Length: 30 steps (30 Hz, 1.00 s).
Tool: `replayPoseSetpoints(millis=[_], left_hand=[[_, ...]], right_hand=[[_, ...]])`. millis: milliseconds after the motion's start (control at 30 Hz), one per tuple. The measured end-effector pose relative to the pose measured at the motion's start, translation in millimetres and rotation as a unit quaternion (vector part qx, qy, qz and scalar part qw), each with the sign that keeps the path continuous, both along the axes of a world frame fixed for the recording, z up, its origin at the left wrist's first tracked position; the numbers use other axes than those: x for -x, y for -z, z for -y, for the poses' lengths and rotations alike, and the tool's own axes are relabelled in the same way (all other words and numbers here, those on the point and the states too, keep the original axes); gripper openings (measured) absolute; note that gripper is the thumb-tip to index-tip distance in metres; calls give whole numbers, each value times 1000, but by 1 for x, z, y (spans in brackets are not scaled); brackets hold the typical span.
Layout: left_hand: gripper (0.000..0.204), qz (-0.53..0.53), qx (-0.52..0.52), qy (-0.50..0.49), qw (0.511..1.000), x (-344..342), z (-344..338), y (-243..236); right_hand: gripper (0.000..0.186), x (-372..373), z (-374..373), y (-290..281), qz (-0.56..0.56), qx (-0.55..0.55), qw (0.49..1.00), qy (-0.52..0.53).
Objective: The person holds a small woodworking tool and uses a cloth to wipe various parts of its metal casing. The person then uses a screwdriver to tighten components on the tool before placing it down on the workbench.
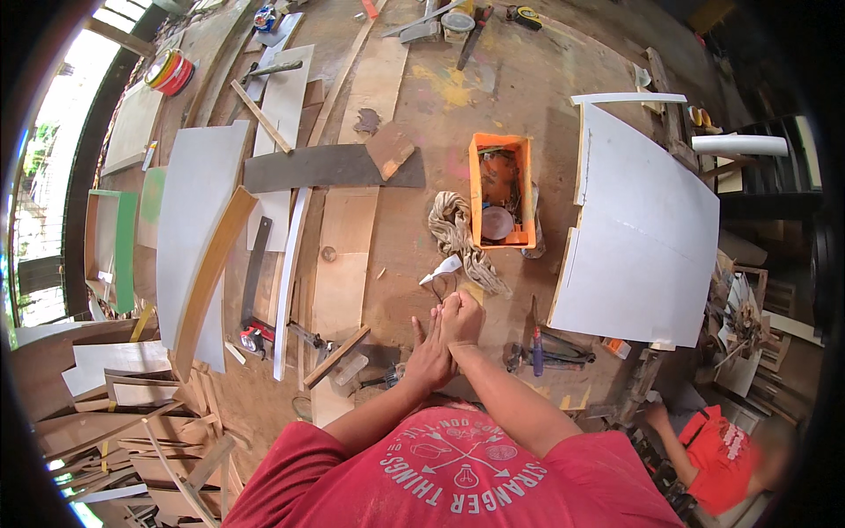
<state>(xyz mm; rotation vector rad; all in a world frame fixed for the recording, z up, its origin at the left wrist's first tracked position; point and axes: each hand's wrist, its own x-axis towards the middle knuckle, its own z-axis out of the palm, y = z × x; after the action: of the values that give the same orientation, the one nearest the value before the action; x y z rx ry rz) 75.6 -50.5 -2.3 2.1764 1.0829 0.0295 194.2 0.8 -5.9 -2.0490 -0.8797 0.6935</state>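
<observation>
My two hands meet at the near middle of the workbench. My left hand has its fingers stretched forward and lies against the right one. Beside it my right hand is closed in a fist; whatever it holds is hidden. Just past the knuckles a thin dark loop, like wire or cord, shows; I cannot tell which hand it runs into. A white cone-shaped nozzle lies beyond the loop. A twisted beige rag is close behind the nozzle, beside an orange plastic box with small items inside.
White panels lie left and right. A curved wooden strip and a dark board are on the left. A screwdriver and pliers lie near my right arm. Another person's red shirt shows lower right.
</observation>
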Motion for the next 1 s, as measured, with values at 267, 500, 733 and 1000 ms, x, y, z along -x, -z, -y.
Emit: replayPoseSetpoints(millis=[267, 500, 733, 1000], left_hand=[[86, 14, 26, 4, 1000, 1, 4, -12], [84, 3, -21, 6, 1000, -3, 2, -12], [80, -13, -11, 12, 1000, -1, -5, -20], [79, -15, -3, 3, 1000, -1, 2, -16]], right_hand=[[31, 3, 1, -7, 52, 13, 999, -7], [32, 2, -9, 0, -24, 71, 997, 2], [31, 3, -9, 9, 35, 33, 999, -8], [29, 2, -4, -3, -52, 56, 997, -7]])
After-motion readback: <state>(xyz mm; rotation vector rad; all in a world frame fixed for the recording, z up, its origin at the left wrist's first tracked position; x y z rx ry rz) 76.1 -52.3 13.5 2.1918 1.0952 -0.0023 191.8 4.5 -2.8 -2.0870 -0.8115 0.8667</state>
